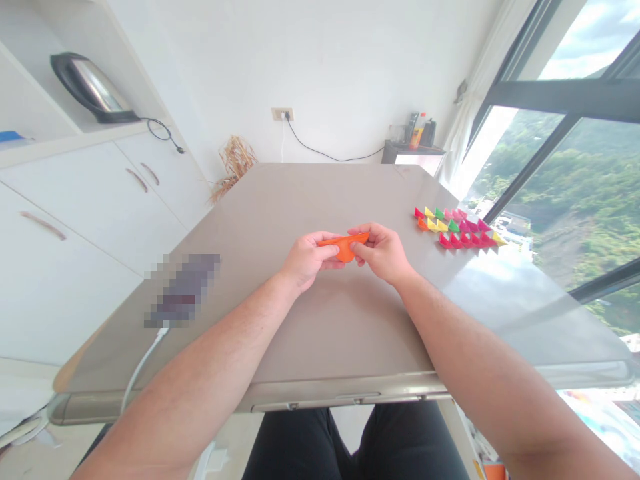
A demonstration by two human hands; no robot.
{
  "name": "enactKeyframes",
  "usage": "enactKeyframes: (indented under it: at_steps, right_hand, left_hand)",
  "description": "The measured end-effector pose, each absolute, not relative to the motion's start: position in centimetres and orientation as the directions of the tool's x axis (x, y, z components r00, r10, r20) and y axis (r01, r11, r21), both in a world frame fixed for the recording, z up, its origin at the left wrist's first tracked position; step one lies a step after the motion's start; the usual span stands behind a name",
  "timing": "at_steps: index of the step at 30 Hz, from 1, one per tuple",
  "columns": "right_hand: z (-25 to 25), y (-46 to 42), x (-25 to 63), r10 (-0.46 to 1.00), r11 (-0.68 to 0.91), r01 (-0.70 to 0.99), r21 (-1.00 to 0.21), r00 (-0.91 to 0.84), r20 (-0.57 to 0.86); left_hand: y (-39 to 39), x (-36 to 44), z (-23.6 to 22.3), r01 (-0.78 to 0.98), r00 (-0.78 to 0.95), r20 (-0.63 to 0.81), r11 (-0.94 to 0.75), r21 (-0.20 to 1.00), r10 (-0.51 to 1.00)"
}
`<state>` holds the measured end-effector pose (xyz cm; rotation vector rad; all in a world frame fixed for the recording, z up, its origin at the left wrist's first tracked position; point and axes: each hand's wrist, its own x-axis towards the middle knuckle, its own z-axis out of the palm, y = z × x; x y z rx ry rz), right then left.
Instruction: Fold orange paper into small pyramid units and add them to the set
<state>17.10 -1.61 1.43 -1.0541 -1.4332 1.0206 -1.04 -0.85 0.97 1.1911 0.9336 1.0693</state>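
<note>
Between my two hands is a piece of folded orange paper (345, 251), held just above the middle of the table (330, 320). My left hand (307, 257) pinches its left end, with the thumb lying on the near face. On the other side my right hand (384, 253) grips the right end, thumb pressed to the front and fingers behind. The paper has a straight upper edge and a bulging lower part. Fingers hide some of its back and both ends. To the right stand rows of small folded paper boats (463, 227) in red, pink, yellow, green and orange.
A blurred dark flat device (185, 290) with a white cable (145, 363) lies at the table's left. Beyond the far edge, a small cabinet (413, 157) carries bottles. An electric kettle (95, 90) stands on the left shelf. Windows (575, 167) line the right side.
</note>
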Motion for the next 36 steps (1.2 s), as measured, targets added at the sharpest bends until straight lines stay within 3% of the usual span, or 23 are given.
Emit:
enactKeyframes:
  at_steps: [9, 21, 36]
  right_hand:
    - [0.90, -1.32, 17.39, 0.939, 0.336, 0.084, -0.938, -0.101, 0.327]
    - [0.72, -1.20, 17.17, 0.941, 0.334, 0.070, -0.940, -0.088, 0.327]
    - [1.29, -1.49, 17.56, 0.962, 0.265, -0.085, -0.961, -0.038, 0.269]
  left_hand:
    - [-1.15, -0.51, 0.90, -0.080, 0.148, 0.210, -0.200, 0.977, 0.966]
    - [-1.34, 0.01, 0.89, -0.098, 0.037, 0.211, -0.207, 0.973, 0.977]
    - [-1.23, -0.35, 1.23, -0.143, 0.022, 0.188, -0.183, 0.973, 0.982]
